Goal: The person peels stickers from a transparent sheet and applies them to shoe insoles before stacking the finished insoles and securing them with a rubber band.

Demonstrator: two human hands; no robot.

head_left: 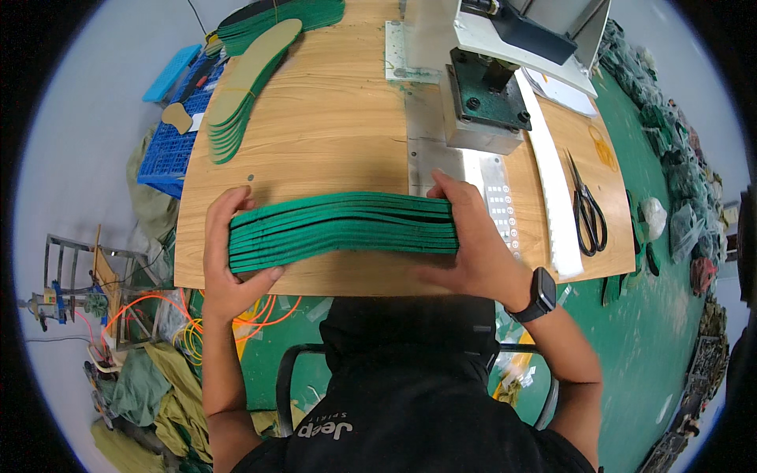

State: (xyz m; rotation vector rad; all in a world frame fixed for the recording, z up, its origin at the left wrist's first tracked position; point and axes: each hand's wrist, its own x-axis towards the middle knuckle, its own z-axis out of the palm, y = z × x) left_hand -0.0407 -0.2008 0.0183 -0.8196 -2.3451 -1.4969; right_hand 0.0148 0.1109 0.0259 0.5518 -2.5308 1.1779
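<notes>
A thick stack of green insoles [339,229] is held edge-on between my two hands, bowed upward in the middle over the near part of the wooden table. My left hand [218,272] wraps its left end, thumb along the lower side and fingers over the top corner. At the other end, my right hand [485,248] presses against the stack's right side with its fingers bent around the upper corner; its thumb is slightly blurred. Farther off to the left lies a fanned pile of insoles [256,71] with beige tops and green undersides, tied with a band.
A press-like machine with a metal block [485,102] stands at the back right. Black-handled scissors [587,209], a white strip [552,189] and yellow rubber bands [603,148] lie on the right. A blue crate [167,154] adjoins the table's left edge. Bagged goods [686,189] line the floor.
</notes>
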